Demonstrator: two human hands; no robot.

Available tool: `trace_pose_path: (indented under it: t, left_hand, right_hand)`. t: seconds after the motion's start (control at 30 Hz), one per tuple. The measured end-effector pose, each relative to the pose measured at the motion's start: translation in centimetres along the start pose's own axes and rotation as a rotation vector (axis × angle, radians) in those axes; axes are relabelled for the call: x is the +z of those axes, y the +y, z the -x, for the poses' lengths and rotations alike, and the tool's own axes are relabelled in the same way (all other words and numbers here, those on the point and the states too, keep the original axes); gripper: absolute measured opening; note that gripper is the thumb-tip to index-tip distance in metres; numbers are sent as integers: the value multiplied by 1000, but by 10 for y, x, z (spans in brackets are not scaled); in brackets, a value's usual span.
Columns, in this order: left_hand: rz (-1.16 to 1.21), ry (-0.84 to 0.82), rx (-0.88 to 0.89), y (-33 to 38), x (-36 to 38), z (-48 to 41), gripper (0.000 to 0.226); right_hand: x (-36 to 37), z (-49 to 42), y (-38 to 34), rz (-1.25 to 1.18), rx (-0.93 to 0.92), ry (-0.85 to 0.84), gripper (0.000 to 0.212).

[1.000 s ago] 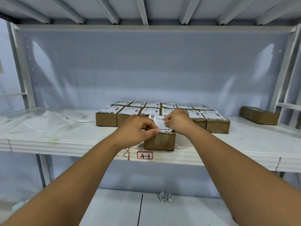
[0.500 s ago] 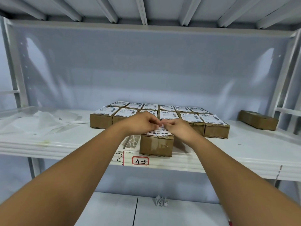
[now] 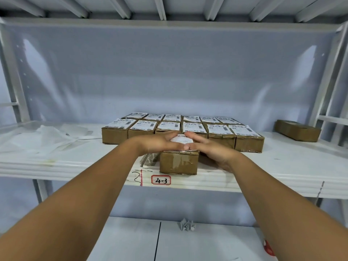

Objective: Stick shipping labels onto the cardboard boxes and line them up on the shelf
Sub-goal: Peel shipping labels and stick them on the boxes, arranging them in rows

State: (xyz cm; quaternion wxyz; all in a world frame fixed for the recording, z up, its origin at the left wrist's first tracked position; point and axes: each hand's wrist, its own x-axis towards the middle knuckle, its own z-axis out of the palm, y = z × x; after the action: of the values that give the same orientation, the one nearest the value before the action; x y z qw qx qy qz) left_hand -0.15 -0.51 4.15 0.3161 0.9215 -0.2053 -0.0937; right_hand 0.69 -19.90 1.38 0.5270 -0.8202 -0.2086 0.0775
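A small cardboard box (image 3: 178,162) sits at the front edge of the white shelf (image 3: 282,166), right in the middle of the view. Its short end faces the person, so its long side seems to run from 6 o'clock to 12 o'clock, away into the shelf. A white shipping label (image 3: 181,139) lies flat on its top.

Both hands are flat on that label. The left hand (image 3: 162,142) comes in from 8 o'clock with straight fingers that point toward 3 o'clock. The right hand (image 3: 209,147) comes in from 4 o'clock with straight fingers that point toward 10 o'clock. The fingertips meet over the label and press down on it. Neither hand is gripping anything.

Just behind the box, at 12 o'clock, stand the labelled boxes (image 3: 143,129) in two neat rows, side by side and touching. Their long sides run the same way, front to back.

Far off at 3 o'clock lies one brown box with no label (image 3: 298,130), turned a bit sideways. At 9 o'clock lie loose white paper sheets (image 3: 47,136). A bit of clear plastic (image 3: 148,160) lies just beside the front box at 9 o'clock. Below the box, on the shelf edge, is a red-framed tag (image 3: 161,180) that says 4-3. On the lower shelf at 6 o'clock is a crumpled bit of paper (image 3: 187,225).
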Motion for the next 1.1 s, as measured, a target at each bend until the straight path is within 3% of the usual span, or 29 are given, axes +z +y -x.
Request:
trace_pose_path:
  t: [0.1, 0.27, 0.4, 0.53, 0.67, 0.77, 0.9, 0.97, 1.03, 1.1]
  left_hand:
    - [-10, -29, -11, -1, -1, 2, 107]
    - [70, -66, 28, -9, -2, 4, 103]
    - [75, -30, 14, -10, 2, 5, 103]
    - [107, 9, -9, -11, 5, 8, 106]
    - [186, 93, -19, -8, 15, 15, 85]
    - [167, 173, -56, -6, 20, 19, 85]
    - [-7, 324, -179, 3, 31, 25, 110]
    - [-136, 382, -189, 8, 38, 30, 113]
    - [-168, 429, -157, 9, 41, 37, 101]
    - [-82, 445, -87, 4, 42, 47, 76]
  right_hand:
    - [-5, 1, 2, 1, 16, -76, 77]
    - [-9, -2, 5, -36, 26, -161, 107]
    - [-9, -3, 2, -26, 50, -175, 111]
    - [-8, 5, -4, 35, 105, -154, 98]
    - [-4, 13, -10, 119, 143, -86, 88]
    - [5, 20, -11, 92, 138, -34, 87]
    - [10, 28, -14, -3, 72, 200, 36]
    - [12, 34, -20, 12, 61, 281, 25]
    - [15, 40, -27, 73, 43, 321, 28]
    - [17, 44, -30, 123, 48, 334, 33]
